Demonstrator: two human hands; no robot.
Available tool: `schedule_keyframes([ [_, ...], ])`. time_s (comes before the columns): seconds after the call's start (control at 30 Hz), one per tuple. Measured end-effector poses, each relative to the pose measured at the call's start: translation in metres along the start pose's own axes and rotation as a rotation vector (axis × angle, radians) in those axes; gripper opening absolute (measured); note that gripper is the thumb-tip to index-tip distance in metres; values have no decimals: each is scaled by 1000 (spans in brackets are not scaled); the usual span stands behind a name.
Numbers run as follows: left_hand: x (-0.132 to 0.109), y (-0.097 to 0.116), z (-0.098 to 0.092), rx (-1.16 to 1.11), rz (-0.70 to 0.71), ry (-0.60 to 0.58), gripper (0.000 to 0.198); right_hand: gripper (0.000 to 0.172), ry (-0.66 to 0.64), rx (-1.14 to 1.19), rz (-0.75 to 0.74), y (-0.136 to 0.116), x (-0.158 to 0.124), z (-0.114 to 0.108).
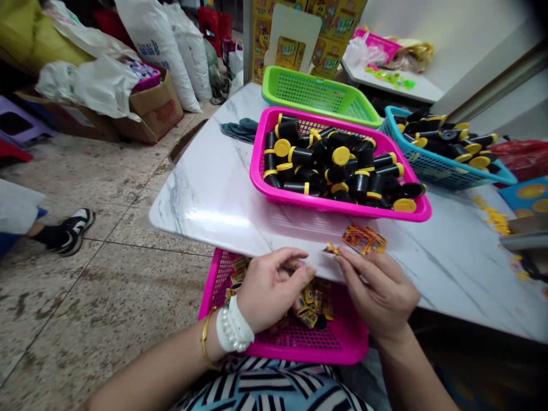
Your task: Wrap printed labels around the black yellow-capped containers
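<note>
My right hand (379,288) pinches a small yellow-and-dark printed piece (331,249), like a folded label, between thumb and fingertips just above the table edge. Beside it on the table lies a small pile of flat orange printed labels (363,238). My left hand (274,288) is closed, with fingers curled in and the thumb along them; whether anything is inside is hidden. Below both hands, a pink basket (299,342) sits at my lap, holding small yellow printed pieces (309,308) and some black parts.
On the marbled table (201,211) stands a second pink basket (342,210) full of black cylinders with yellow caps (302,155). Behind it is a green basket (317,85); a blue basket (445,171) of similar cylinders is at right. A dark cloth (240,130) lies left. A person's shoe (72,231) shows on the floor.
</note>
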State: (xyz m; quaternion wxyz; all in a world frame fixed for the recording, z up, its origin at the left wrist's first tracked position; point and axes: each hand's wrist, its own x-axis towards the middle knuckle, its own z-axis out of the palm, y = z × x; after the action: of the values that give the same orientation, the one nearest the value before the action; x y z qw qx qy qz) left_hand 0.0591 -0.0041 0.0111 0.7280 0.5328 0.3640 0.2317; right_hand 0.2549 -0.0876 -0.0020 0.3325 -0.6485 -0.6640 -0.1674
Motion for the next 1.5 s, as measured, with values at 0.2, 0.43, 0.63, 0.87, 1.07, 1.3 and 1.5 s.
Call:
schedule_keyframes([
  [0.2,14,13,-11,3,20,-154,23,47,-170,482,289,-31,11,-9],
  [0.43,27,19,-21,363,192,-255,46,24,-434,692,485,-30,31,0],
  [0.63,64,27,-12,720,475,-62,38,47,-135,90,155,-22,35,23],
  [0.87,70,30,-27,555,352,-37,32,34,9,-166,220,4,34,12],
  [1.07,39,28,-23,500,399,-67,27,28,-352,539,391,-25,40,7],
  [1.3,-15,14,-9,137,440,323,23,40,-114,618,589,-53,29,21],
  [1.5,-20,1,-6,139,506,397,14,38,-109,587,524,-61,20,23],
])
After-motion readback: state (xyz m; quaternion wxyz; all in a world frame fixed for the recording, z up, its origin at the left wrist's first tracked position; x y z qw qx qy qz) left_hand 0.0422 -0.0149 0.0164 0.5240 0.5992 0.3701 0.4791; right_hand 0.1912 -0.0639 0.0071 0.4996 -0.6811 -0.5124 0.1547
